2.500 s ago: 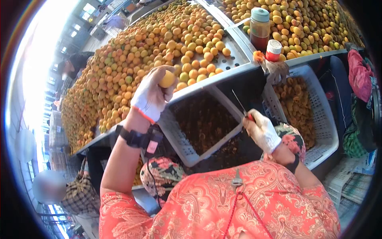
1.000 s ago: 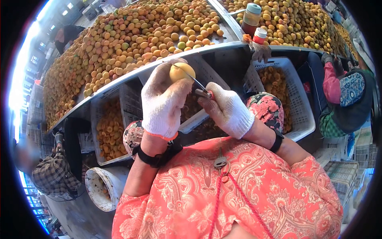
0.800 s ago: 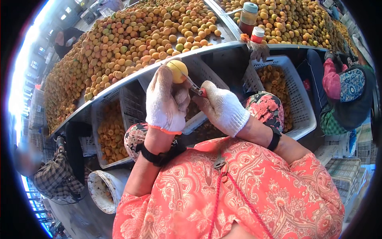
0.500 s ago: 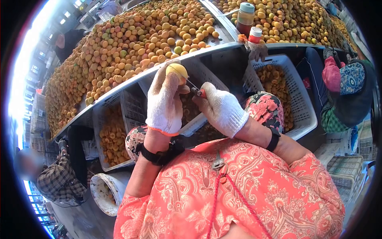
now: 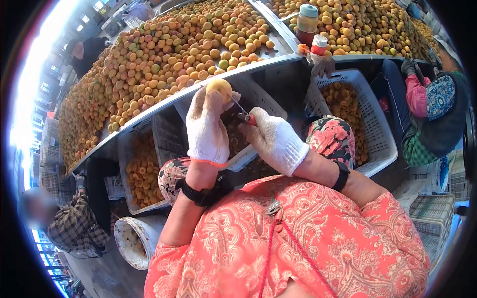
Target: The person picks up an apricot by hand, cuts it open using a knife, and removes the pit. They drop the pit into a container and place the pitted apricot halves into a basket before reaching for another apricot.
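Note:
In a white knit glove, my left hand (image 5: 207,126) is closed around a yellow apricot (image 5: 218,88), holding it up in front of the metal table edge. My right hand (image 5: 276,139), gloved as well, grips a small red-handled knife (image 5: 252,119). Its thin metal blade points up and left and meets the right side of the apricot; how deep the tip sits cannot be made out. Beneath both hands is a plastic crate (image 5: 243,158), partly covered by my gloves. Whole apricots (image 5: 189,39) lie heaped on the table beyond.
Crates of opened apricots stand at left (image 5: 163,202) and right (image 5: 385,144). A white bucket (image 5: 124,251) is at lower left. A jar (image 5: 307,25) and a red bottle (image 5: 319,44) sit on the table rim, beside a glove (image 5: 322,64). Co-workers sit on both sides (image 5: 442,109).
The apricot and my left hand have turned slightly, and the blade shows more clearly against the fruit. At right, the co-worker's head has come into view.

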### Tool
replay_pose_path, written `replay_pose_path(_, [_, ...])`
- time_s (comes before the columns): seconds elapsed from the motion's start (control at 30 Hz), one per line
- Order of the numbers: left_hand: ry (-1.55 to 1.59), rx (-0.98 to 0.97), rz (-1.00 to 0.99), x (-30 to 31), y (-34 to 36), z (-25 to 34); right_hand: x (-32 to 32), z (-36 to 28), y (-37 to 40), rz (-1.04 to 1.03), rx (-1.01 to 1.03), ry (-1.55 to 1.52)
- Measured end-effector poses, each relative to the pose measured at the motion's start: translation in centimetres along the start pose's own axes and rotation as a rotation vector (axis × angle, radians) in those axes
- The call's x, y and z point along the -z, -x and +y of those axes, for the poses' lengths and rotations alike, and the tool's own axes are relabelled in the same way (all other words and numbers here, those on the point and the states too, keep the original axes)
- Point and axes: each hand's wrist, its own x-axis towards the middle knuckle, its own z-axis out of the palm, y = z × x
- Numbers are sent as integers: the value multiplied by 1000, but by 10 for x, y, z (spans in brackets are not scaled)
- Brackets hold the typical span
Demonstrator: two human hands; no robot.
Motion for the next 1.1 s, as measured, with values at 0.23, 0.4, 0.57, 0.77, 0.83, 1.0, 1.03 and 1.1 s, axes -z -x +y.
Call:
replay_pose_path(0.23, [-28, -80, 137, 0, -4, 2, 13, -7, 1, -109, -119, -379])
replay_pose_path(0.4, [-289, -103, 109, 3, -4, 1, 33, -35, -1, -344, -571, -722])
replay_pose_path(0.57, [-117, -51, 136, 2, -3, -14, 9, -6, 0, -249, -373, -601])
replay_pose_path(0.77, [-112, 141, 285, -8, 0, -26, -16, 18, -4, -70, -161, -308])
replay_pose_path(0.83, [-133, 149, 294, -6, -1, -27, -19, 20, -6, -22, -120, -188])
replay_pose_path(1.0, [-156, 159, 170, 1, -3, -25, -12, 13, -3, -6, -138, -92])
replay_pose_path(1.03, [-186, 150, 151, 1, -2, -24, -13, 13, -2, 4, -120, -36])
replay_pose_path(1.1, [-217, 141, 133, -3, -2, -21, -14, 13, -4, 27, -107, -14])
